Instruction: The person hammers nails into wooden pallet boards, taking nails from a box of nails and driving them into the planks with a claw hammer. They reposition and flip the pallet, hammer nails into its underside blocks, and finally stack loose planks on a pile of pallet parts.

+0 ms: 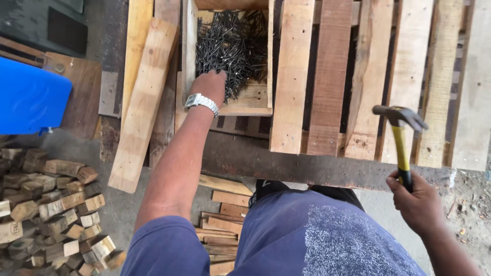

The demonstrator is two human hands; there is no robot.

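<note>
At the upper centre of the frame, the left hand (209, 86) is being pushed, fingers curled, into the loose nails (230, 48) heaped in the wooden box (245, 105) — sharp points could be pricking the fingertips. At lower right, the hammer (400, 138) is being gripped by the right hand (417, 204) — its head could be swung into the slats (327, 76).
</note>
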